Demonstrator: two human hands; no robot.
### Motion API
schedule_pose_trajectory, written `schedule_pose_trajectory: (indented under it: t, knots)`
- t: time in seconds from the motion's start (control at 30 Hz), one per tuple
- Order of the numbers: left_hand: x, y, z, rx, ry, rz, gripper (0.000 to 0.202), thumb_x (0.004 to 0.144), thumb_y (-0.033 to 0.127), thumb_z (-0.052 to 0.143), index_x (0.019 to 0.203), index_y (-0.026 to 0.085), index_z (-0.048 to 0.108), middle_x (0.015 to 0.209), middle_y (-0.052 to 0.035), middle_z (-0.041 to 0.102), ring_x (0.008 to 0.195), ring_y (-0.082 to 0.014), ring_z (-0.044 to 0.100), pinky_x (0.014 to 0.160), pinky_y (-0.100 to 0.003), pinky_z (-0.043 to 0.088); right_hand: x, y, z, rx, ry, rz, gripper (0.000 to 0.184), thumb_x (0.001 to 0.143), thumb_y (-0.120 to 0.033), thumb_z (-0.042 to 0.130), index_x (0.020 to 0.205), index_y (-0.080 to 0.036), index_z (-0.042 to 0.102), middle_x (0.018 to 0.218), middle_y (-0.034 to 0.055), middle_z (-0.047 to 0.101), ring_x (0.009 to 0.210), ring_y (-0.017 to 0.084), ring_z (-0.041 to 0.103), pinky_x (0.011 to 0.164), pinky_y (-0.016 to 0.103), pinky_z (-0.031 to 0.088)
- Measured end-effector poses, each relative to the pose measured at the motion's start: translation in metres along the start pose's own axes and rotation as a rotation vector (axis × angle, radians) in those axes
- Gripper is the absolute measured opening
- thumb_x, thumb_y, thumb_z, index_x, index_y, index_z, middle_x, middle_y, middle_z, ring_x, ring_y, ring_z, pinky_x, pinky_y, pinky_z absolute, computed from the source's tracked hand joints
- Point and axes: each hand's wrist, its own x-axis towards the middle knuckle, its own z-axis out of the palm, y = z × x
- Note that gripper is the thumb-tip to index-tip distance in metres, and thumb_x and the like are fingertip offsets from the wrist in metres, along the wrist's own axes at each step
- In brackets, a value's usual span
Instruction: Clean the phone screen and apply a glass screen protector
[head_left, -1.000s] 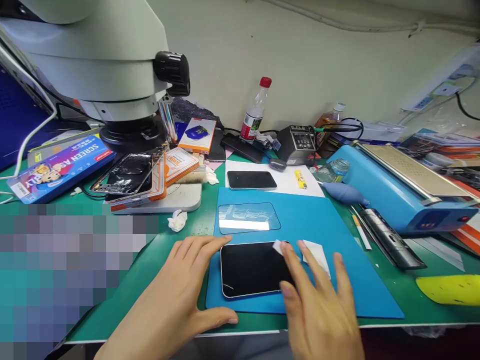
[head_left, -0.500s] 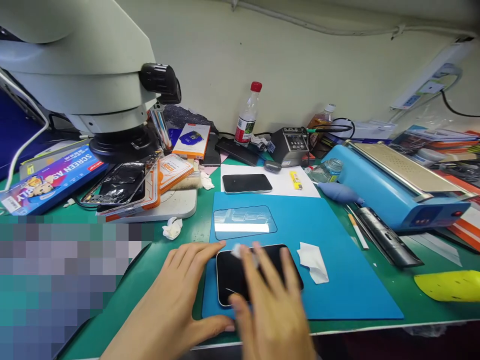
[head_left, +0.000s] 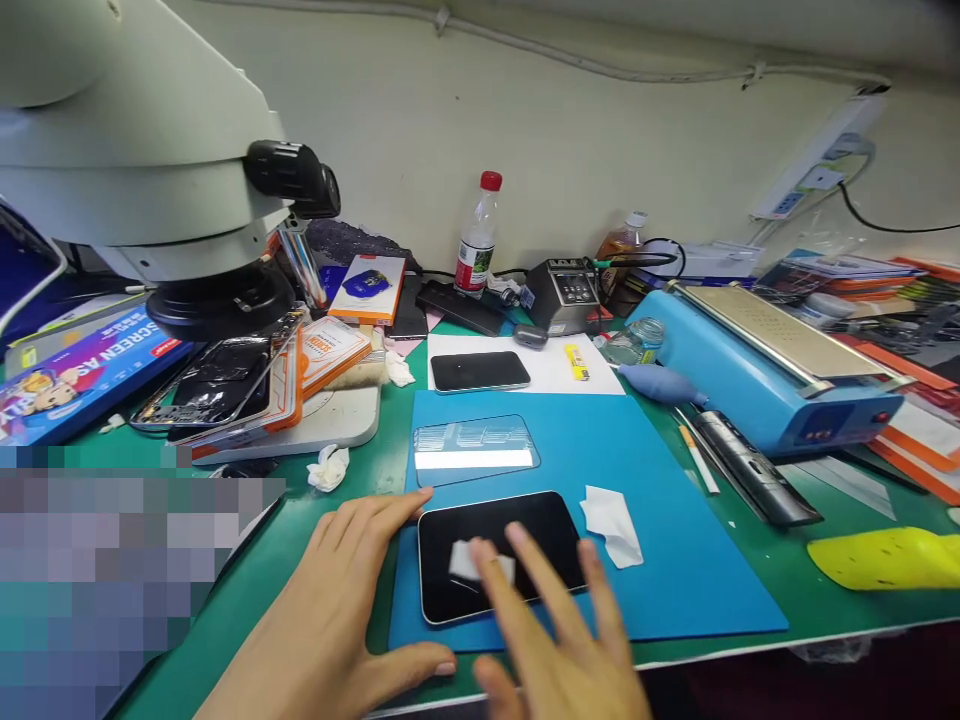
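Note:
A black phone point(head_left: 540, 545) lies screen up on a blue mat point(head_left: 675, 540) near the table's front edge. My left hand point(head_left: 330, 610) rests flat and open at the phone's left end, index finger along its far corner and thumb at its near corner. My right hand point(head_left: 555, 650) is open with its fingers stretched over the screen, and their tips press a small white wipe point(head_left: 465, 560) onto the glass. A clear screen protector point(head_left: 474, 448) lies on the mat just behind the phone. A second white wipe point(head_left: 611, 520) lies to the phone's right.
A microscope point(head_left: 150, 170) stands at the left over a stack of phone parts. Another phone point(head_left: 480, 370) lies on white paper behind the mat. A blue machine point(head_left: 765, 370) sits at the right, a bottle point(head_left: 476, 235) by the wall, a yellow object point(head_left: 877, 555) at the front right.
My right hand has slid the white wipe leftward across the screen, from its right end to its left half. My left hand has stayed at the phone's left end.

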Motion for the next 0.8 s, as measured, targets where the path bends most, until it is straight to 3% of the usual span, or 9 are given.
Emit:
schedule_pose_trajectory:
  t: [0.07,0.13,0.23,0.3,0.43,0.57,0.7,0.8]
  knots:
    - [0.001,0.001,-0.004,0.007,-0.022,0.004,0.107,0.083,0.046,0.096,0.165,0.045,0.027,0.150,-0.0062,0.066,0.134,-0.0361,0.067,0.105,-0.051,0.062,-0.005,0.008,-0.004,-0.068,-0.018,0.103,0.050,0.114,-0.031,0.049,0.153,-0.001,0.057,0.156,0.0090,0.065,0.152,0.031,0.056,0.140,0.060,0.018]
    - [0.002,0.001,-0.005,0.008,-0.038,-0.008,0.108,0.085,0.044,0.095,0.166,0.046,0.024,0.151,-0.0068,0.065,0.136,-0.0364,0.066,0.107,-0.053,0.061,-0.005,0.006,-0.003,-0.068,-0.004,0.122,0.053,0.114,-0.032,0.049,0.154,0.001,0.055,0.157,0.0119,0.063,0.155,0.033,0.053,0.140,0.062,0.019]
    - [0.002,0.002,-0.005,0.001,-0.067,-0.020,0.108,0.086,0.031,0.093,0.166,0.047,0.022,0.153,-0.0063,0.063,0.139,-0.0358,0.064,0.111,-0.055,0.059,-0.001,-0.006,0.002,-0.013,-0.012,-0.012,0.058,0.115,-0.047,0.045,0.151,-0.005,0.061,0.162,0.0042,0.058,0.151,0.028,0.058,0.142,0.056,0.010]
    - [0.002,0.004,-0.006,-0.004,-0.070,-0.027,0.109,0.085,0.029,0.093,0.165,0.047,0.021,0.153,-0.0063,0.062,0.139,-0.0366,0.063,0.111,-0.057,0.060,0.000,-0.008,0.001,-0.019,-0.028,-0.037,0.055,0.115,-0.046,0.045,0.149,-0.008,0.063,0.162,0.0003,0.057,0.147,0.026,0.061,0.142,0.055,0.008]
    - [0.003,0.011,-0.008,-0.010,-0.056,-0.033,0.109,0.083,0.032,0.095,0.163,0.048,0.022,0.153,-0.0072,0.062,0.138,-0.0386,0.063,0.109,-0.061,0.060,0.000,-0.006,-0.002,-0.070,-0.026,0.029,0.051,0.114,-0.037,0.050,0.146,0.000,0.063,0.159,0.0077,0.060,0.149,0.031,0.059,0.141,0.061,0.016]
    - [0.003,0.011,-0.009,-0.009,-0.055,-0.046,0.109,0.083,0.022,0.093,0.162,0.048,0.023,0.150,-0.0056,0.064,0.138,-0.0365,0.064,0.110,-0.058,0.059,-0.002,-0.007,0.000,-0.030,-0.034,-0.122,0.059,0.117,-0.051,0.039,0.148,-0.007,0.064,0.163,0.0026,0.056,0.150,0.025,0.058,0.142,0.056,0.009]
    - [-0.001,0.001,-0.004,0.001,-0.052,-0.025,0.106,0.086,0.043,0.094,0.166,0.047,0.024,0.156,-0.0064,0.063,0.140,-0.0374,0.063,0.109,-0.055,0.061,-0.013,0.018,-0.013,-0.061,-0.039,0.064,0.051,0.115,-0.032,0.048,0.155,-0.002,0.055,0.159,0.0071,0.062,0.153,0.030,0.054,0.139,0.059,0.020]
    - [-0.003,-0.004,-0.001,0.019,-0.028,-0.031,0.098,0.088,0.047,0.091,0.166,0.046,0.031,0.156,-0.0051,0.064,0.140,-0.0371,0.064,0.108,-0.052,0.061,-0.027,0.036,-0.027,-0.077,-0.027,0.177,0.052,0.114,-0.025,0.047,0.161,-0.004,0.048,0.152,0.0113,0.068,0.153,0.032,0.055,0.137,0.062,0.025]
